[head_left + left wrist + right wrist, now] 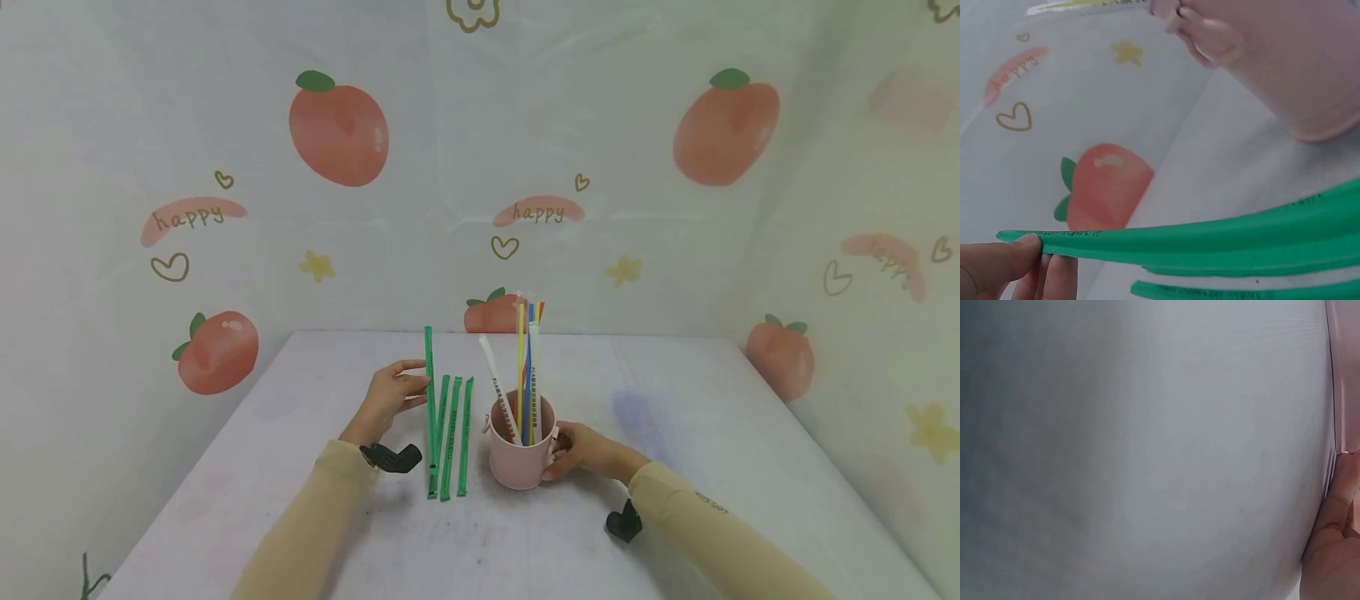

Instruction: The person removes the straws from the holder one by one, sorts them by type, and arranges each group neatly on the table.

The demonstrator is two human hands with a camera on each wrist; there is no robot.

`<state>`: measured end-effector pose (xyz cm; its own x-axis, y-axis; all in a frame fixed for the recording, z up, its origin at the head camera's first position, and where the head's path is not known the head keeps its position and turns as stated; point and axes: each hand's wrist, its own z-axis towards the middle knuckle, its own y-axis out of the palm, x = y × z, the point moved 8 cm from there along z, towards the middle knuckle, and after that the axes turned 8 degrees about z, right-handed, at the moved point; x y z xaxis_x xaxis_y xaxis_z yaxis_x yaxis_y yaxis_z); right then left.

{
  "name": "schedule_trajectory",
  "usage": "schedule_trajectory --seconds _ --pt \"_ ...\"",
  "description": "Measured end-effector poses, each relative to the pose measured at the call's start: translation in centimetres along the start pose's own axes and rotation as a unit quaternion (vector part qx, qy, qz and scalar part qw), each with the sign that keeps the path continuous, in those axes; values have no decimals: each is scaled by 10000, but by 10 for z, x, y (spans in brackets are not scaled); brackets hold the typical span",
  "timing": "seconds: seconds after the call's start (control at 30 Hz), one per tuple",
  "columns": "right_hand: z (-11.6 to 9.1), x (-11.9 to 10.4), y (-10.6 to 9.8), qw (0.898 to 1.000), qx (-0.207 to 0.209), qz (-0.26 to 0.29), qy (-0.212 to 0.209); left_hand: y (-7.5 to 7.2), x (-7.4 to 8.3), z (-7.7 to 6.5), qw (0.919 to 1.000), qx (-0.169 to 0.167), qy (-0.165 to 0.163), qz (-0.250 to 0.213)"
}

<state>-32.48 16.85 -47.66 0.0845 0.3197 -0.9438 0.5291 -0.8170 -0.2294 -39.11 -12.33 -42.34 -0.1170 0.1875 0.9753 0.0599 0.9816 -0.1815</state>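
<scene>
At the far left, a thin dark thing (86,577) is cut off at the bottom, and I can't tell what it is. The left sleeve (311,525) is tan and runs out of the picture too. The left hand (386,393) pinches a green straw (429,354) near its top, with the thumb on one side and fingers on the other. The straw's low end gets mixed up with the first of three more green straws (452,442), so I can't tell if it touches the table (525,550). The held straw is long and thin, with its top end raised, and its green wrap has dark print too tiny to read. The other three lie side by side on the table, left of the pink cup (517,468).

The cup stands upright, and its front wall hides the low ends of the straws inside. One white straw (497,383) with dark print leans left. Next to it are yellow, blue and red straws (521,350), too bunched to count, and another white straw (536,375), nearly straight. The right hand (588,450) holds the cup's handle and hides much of it. In the right wrist view, only part of this hand shows.
</scene>
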Motion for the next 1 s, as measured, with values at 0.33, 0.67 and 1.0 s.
schedule_trajectory --seconds 0.33,0.67,1.0 --pt "1 3 0 10000 40 -43 69 0 -30 8 9968 -113 -442 660" --pt "0 1 1 10000 64 -53 8 2 -51 11 9908 -177 -670 1166" --pt "0 1 1 10000 -6 51 -6 5 -56 13 9899 -173 -822 1142"
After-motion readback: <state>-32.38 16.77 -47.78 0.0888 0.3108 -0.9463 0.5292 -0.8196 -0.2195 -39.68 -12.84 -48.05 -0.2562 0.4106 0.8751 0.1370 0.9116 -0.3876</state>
